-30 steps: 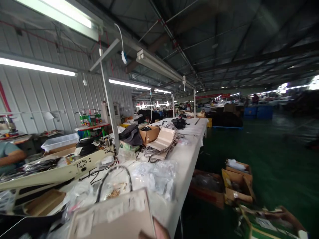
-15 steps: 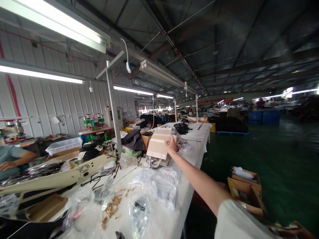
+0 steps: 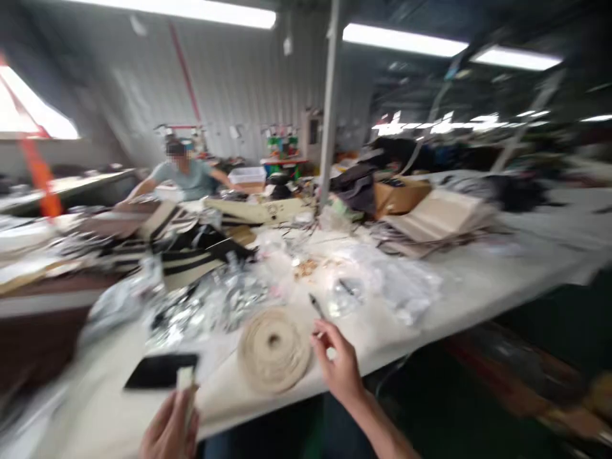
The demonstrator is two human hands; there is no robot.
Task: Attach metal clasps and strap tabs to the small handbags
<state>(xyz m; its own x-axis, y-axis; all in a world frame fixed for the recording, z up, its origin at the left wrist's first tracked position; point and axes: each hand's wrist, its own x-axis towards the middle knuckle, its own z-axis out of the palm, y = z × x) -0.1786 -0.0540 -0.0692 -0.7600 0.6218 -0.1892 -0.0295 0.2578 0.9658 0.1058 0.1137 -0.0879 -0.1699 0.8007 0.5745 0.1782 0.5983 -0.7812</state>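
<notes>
My left hand (image 3: 168, 426), low in the view, is closed around a short cream-coloured strip (image 3: 185, 378) that stands up from the fingers. Just beyond it a flat black rectangular piece (image 3: 155, 372) lies on the white-covered table. My right hand (image 3: 340, 366) is beside a wide beige coil of rolled strip (image 3: 268, 363), thumb and forefinger brought together. What sits between those fingertips, if anything, is blurred. A dark slim pointed tool (image 3: 316, 306) lies right past them; I cannot tell whether they touch it.
Clear bags of shiny metal parts (image 3: 229, 293) and gold-coloured pieces (image 3: 306, 268) are spread behind the coil. Folded beige panels (image 3: 437, 217) are stacked at right, near a cardboard box (image 3: 399, 195). A metal post (image 3: 329, 108) rises behind. Another person (image 3: 189, 178) works at far left.
The view has swung left and down. My right hand has let go of the beige panel at the stack and come back near the coil. My left hand has come into view with the cream strip.
</notes>
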